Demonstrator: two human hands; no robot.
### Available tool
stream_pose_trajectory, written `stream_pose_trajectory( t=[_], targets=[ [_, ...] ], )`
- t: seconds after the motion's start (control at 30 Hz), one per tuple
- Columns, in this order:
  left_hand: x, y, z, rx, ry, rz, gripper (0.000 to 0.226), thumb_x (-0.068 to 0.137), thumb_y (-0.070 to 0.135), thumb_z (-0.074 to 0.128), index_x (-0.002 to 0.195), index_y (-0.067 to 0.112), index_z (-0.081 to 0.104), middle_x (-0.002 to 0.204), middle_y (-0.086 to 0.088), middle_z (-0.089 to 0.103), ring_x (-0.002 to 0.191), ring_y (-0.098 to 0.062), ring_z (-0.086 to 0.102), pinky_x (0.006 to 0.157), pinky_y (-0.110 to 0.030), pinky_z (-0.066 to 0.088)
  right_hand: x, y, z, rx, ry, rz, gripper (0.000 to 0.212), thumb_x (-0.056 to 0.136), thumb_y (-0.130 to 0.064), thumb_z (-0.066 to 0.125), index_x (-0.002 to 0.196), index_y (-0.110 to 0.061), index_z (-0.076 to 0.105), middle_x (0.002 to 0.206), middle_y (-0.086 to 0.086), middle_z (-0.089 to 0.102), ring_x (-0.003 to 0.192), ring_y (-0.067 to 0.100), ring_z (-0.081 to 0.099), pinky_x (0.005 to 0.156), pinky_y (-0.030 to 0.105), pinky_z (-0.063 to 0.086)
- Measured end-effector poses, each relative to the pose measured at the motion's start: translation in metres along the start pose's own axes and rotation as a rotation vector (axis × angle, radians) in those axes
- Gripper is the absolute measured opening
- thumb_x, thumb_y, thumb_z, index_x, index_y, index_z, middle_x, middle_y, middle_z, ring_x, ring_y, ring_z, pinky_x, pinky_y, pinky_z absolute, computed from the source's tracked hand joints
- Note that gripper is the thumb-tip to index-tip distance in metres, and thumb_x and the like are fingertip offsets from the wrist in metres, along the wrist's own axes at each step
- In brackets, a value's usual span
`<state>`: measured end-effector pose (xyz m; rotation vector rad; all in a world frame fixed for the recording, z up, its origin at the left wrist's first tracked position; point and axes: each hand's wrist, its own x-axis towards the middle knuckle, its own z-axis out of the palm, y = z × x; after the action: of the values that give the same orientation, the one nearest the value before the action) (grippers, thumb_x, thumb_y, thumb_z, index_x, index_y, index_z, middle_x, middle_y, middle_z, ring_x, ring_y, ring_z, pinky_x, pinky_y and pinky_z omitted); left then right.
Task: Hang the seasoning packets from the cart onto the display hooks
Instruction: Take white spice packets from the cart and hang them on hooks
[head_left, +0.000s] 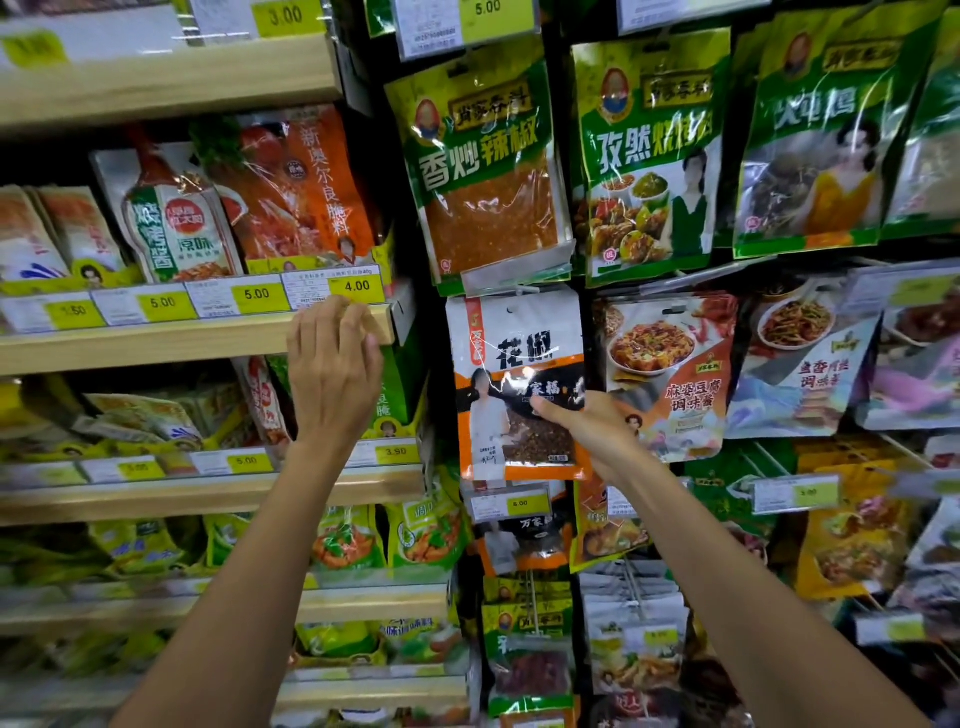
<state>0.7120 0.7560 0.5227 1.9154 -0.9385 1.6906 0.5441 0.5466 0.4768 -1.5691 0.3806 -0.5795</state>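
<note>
A white and orange peppercorn seasoning packet (511, 364) hangs in front of the display wall, its top hole at a hook (522, 288) under a clear price holder. My right hand (592, 426) grips the packet's lower right side, thumb across its front. My left hand (332, 369) rests on the front edge of a wooden shelf (197, 343) to the left, fingers curled over the rim and holding nothing. The cart is out of view.
Green seasoning packets (483, 171) hang on hooks above. A tofu sauce packet (670, 374) hangs right beside the held one. More packets (524, 540) hang below. Wooden shelves with yellow price tags (358, 286) and standing sauce pouches fill the left side.
</note>
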Motion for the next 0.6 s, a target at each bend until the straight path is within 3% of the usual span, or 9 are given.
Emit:
stream_pose_trajectory(
  t=[0.1, 0.2, 0.37, 0.47, 0.6],
  targets=[
    [0.000, 0.003, -0.005, -0.002, -0.047, -0.006, 0.025, 0.098, 0.014, 0.044, 0.114, -0.003, 0.054, 0.116, -0.024, 0.057, 0.109, -0.037, 0.049, 0.103, -0.047, 0.036, -0.005, 0.007, -0.005, -0.066, -0.013, -0.047, 0.042, 0.090, -0.027, 0.066, 0.126, -0.008, 0.056, 0.122, 0.001, 0.062, 0.124, 0.021, 0.053, 0.103, 0.038, 0.044],
    [0.001, 0.007, -0.014, -0.008, -0.077, -0.013, 0.027, 0.096, 0.011, 0.046, 0.116, -0.005, 0.055, 0.118, -0.026, 0.057, 0.111, -0.039, 0.049, 0.104, -0.047, 0.037, -0.018, 0.020, -0.020, -0.178, 0.029, -0.046, 0.030, 0.092, -0.026, 0.064, 0.109, -0.002, 0.060, 0.101, 0.005, 0.065, 0.110, 0.026, 0.059, 0.096, 0.040, 0.048],
    [-0.012, 0.030, -0.030, -0.016, -0.063, -0.071, 0.028, 0.096, 0.007, 0.044, 0.117, -0.008, 0.055, 0.120, -0.027, 0.057, 0.114, -0.042, 0.051, 0.106, -0.047, 0.036, -0.052, 0.048, -0.057, -0.237, 0.179, -0.016, 0.028, 0.096, -0.024, 0.060, 0.121, -0.012, 0.055, 0.113, 0.003, 0.057, 0.111, 0.024, 0.056, 0.099, 0.037, 0.045],
    [-0.032, 0.063, -0.037, -0.121, -0.077, -0.139, 0.027, 0.095, 0.005, 0.044, 0.115, -0.009, 0.056, 0.116, -0.027, 0.058, 0.111, -0.040, 0.051, 0.101, -0.045, 0.038, -0.088, 0.066, -0.086, -0.209, 0.196, 0.008, 0.010, 0.096, -0.029, 0.057, 0.103, -0.022, 0.061, 0.111, 0.000, 0.064, 0.107, 0.022, 0.061, 0.094, 0.036, 0.049],
    [-0.076, 0.143, -0.042, -0.327, -0.282, -0.305, 0.025, 0.096, 0.007, 0.044, 0.110, -0.008, 0.058, 0.107, -0.026, 0.060, 0.100, -0.042, 0.056, 0.088, -0.047, 0.044, -0.150, 0.096, -0.131, -0.111, 0.287, 0.074, 0.014, 0.096, -0.032, 0.052, 0.095, -0.025, 0.064, 0.089, 0.000, 0.070, 0.086, 0.019, 0.069, 0.078, 0.030, 0.055]
  ],
)
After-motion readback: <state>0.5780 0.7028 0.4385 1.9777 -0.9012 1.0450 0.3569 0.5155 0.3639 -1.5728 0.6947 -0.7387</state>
